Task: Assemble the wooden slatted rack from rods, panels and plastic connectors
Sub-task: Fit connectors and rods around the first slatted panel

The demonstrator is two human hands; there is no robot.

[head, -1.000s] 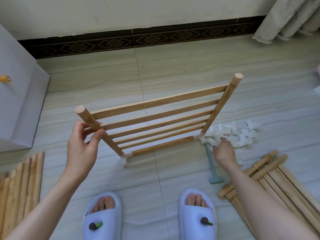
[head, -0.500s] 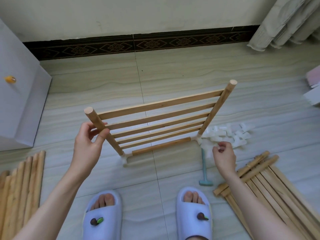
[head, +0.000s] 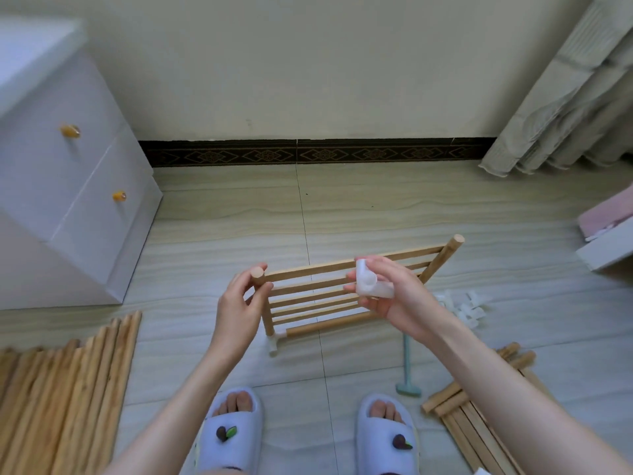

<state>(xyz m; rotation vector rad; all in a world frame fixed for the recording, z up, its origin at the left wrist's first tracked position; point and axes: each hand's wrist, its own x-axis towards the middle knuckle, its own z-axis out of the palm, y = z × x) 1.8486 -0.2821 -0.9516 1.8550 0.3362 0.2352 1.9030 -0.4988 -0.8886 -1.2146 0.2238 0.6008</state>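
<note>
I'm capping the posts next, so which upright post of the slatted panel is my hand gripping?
The left post: the left hand pinches its top end. The right post stands untouched; the right hand holds a white plastic connector.

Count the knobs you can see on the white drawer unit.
2. One amber knob sits on the upper drawer of the drawer unit at left; the second knob is on the drawer below. Others may lie out of view.

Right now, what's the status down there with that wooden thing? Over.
Left hand steadies the panel's left post. Right hand holds a white connector, not yet fitted. Post top bare, nothing in the way.
</note>
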